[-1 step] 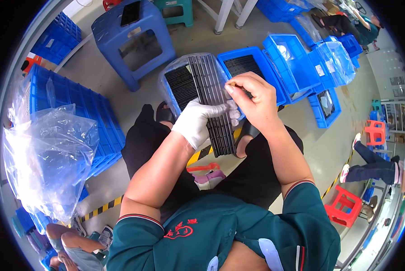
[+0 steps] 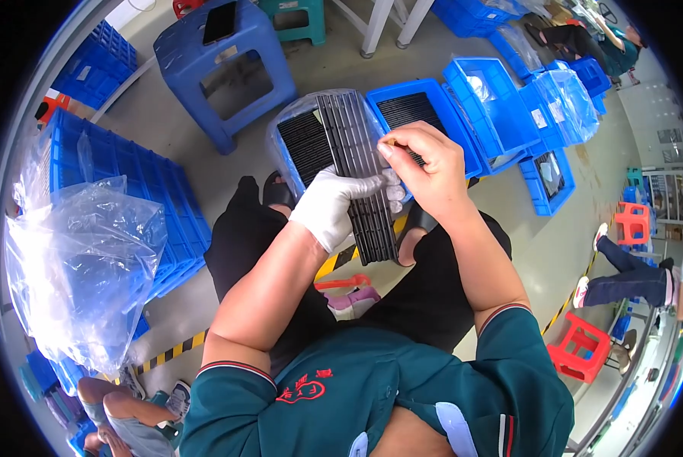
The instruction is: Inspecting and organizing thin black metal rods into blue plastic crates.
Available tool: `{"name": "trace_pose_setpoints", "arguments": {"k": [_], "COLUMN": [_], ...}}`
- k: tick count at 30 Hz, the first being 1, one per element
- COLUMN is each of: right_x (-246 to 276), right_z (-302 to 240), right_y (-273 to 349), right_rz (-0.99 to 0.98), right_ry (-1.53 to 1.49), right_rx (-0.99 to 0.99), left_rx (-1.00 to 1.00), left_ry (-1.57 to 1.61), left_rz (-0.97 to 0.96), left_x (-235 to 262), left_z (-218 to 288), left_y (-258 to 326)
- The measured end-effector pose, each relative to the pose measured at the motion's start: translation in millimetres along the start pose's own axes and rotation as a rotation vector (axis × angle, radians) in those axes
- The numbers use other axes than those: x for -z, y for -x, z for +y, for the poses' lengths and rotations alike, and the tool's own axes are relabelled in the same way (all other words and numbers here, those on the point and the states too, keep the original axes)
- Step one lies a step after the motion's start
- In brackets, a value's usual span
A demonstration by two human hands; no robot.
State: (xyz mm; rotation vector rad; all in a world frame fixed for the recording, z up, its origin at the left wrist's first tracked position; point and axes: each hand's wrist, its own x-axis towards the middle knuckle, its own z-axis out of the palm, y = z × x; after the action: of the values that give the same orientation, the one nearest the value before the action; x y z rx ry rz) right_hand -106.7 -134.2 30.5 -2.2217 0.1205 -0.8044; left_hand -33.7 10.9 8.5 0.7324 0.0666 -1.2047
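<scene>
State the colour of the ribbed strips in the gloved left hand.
The ribbed strips are black, with greyish glare; best seen in the head view.

A: What sort of place, asap?
B: Factory workshop, i.e. a production floor.
A: Evidence, pls?
B: Blue plastic crates stacked on the L, w/ a big clear plastic bag bunched against them. Blue tubs ahead, packed w/ rows of black strips, same part many times over.
A: Floor?
B: Smooth & grey, w/ black-and-yellow hazard tape. Plastic stools dotted about (one's got a phone on it).
A: Ppl?
B: Another worker, top R, in a dark green shirt v. like the wearer's polo; reads as a uniform.
</scene>
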Motion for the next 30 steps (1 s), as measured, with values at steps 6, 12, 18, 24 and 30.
{"name": "trace_pose_setpoints", "arguments": {"k": [6, 12, 18, 24, 30], "right_x": [-1.1, -2.4, -3.7, -4.5, -8.0], "right_z": [2.7, -9.0, -0.4, -3.2, 0.3], "right_y": [-0.2, -1.7, -1.7, -0.9, -0.7], "right_rz": [0.005, -0.047, -0.071, 0.003, -0.042], "right_ry": [0.07, 0.444, 0.372, 0.115, 0.074], "right_rx": [0.057, 0.39, 0.33, 0.161, 0.061], "left_rx": [-0.01, -0.033, -0.049, -0.017, -0.007], "left_ry": [-0.006, -0.06, -0.072, -0.016, -0.029], "left_rz": [0.005, 0.024, 0.039, 0.019, 0.017], "left_x": [-0.2, 10.5, 8.0, 5.5, 4.3], "left_z": [-0.5, -6.4, -4.4, -5.0, -1.8], "left_y": [-1.0, -3.8, -2.9, -3.4, -1.0]}}
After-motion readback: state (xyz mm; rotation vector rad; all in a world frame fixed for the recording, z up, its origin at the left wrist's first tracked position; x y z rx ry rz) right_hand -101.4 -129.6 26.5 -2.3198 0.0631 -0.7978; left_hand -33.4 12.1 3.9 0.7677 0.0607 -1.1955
